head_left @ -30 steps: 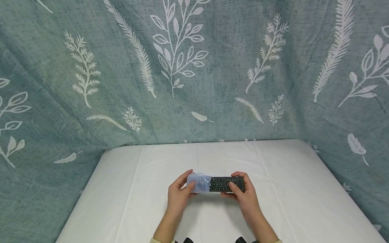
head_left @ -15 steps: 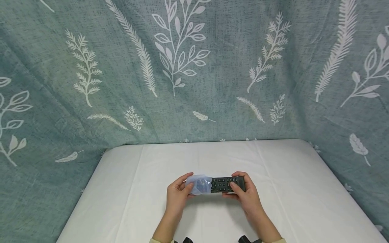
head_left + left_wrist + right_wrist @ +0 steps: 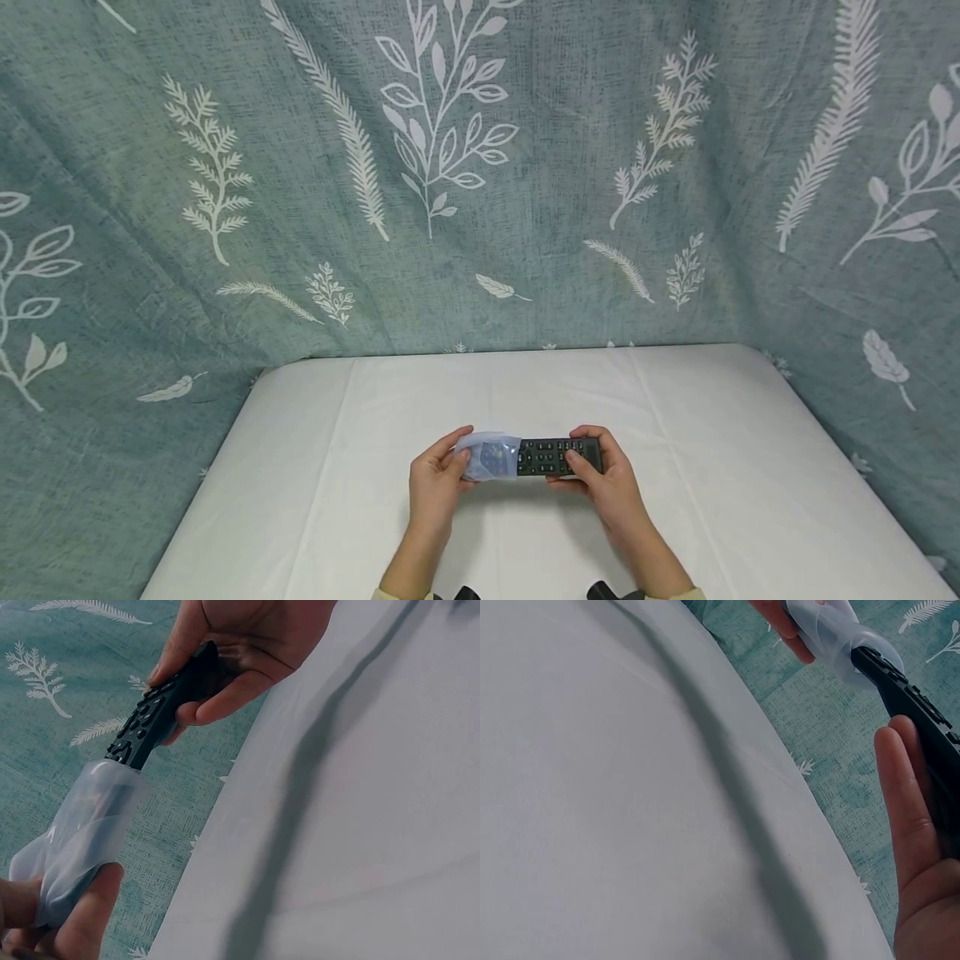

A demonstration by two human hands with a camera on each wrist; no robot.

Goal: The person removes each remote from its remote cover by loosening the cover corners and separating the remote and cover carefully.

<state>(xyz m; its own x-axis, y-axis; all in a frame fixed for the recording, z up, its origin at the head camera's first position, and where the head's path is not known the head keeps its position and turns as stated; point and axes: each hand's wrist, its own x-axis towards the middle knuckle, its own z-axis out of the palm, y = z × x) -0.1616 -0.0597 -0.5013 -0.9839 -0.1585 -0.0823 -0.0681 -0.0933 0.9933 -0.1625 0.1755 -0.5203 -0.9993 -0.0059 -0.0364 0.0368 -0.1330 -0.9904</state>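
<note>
A black remote control (image 3: 542, 457) is held level above the white table, its button side up. Its left part sits inside a translucent bluish plastic sleeve (image 3: 495, 456). My left hand (image 3: 435, 483) pinches the sleeve's left end, thumb on top and fingers behind. With the thumb over the buttons, my right hand (image 3: 607, 475) grips the bare right end of the remote. In the left wrist view the sleeve (image 3: 94, 825) looks loose and wrinkled around the remote (image 3: 146, 724). The right wrist view shows the remote (image 3: 911, 705) entering the sleeve's open mouth.
A white cloth covers the table (image 3: 375, 400), and shadows of the arms fall across it. Behind and at both sides hangs a green curtain (image 3: 525, 208) with white leaf prints. Dark rounded objects (image 3: 600, 590) show at the bottom edge near the wrists.
Both hands keep their holds. Over the second, the left hand and sleeve have shifted slightly left and down, and slightly more of the sleeve's left end shows past the thumb.
</note>
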